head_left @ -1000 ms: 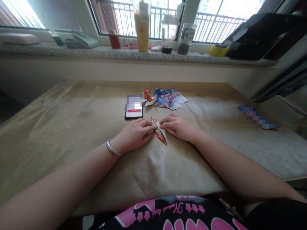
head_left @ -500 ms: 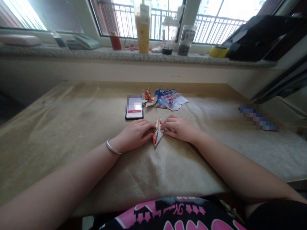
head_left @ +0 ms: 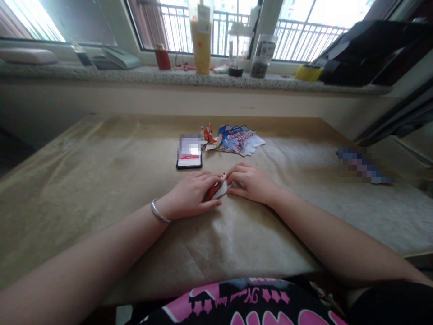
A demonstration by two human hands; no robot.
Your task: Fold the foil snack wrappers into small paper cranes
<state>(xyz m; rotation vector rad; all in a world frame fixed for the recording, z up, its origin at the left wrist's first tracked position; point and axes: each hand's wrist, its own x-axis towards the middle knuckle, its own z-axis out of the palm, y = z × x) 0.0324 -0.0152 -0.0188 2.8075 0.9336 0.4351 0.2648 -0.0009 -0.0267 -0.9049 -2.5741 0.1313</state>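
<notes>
Between my hands, on the tan tabletop [head_left: 257, 239], lies a small folded paper [head_left: 220, 190], white with red and orange print. My left hand [head_left: 192, 193] covers its left side, fingers pressed on the upper part, the thumb stretched out below. From the right, my right hand [head_left: 252, 184] pinches the paper's edge with bent fingers and thumb. Just beyond the left hand is a phone [head_left: 189, 163], its lit screen partly blurred out. A red and white folded paper piece [head_left: 210, 135] rests beside a fan of blue printed sheets [head_left: 238, 140].
A blurred-out dark, flat object [head_left: 363, 166] lies at the table's right side. Along the stone windowsill [head_left: 128, 76] stand a tall cup of yellow drink [head_left: 202, 45], a red jar [head_left: 163, 58], clear containers, a yellow item [head_left: 308, 73] and a black bag [head_left: 365, 54].
The folded paper has turned from nearly upright to slanted, and more of it is under my left hand. My left thumb has moved off it toward me. My right hand has barely shifted.
</notes>
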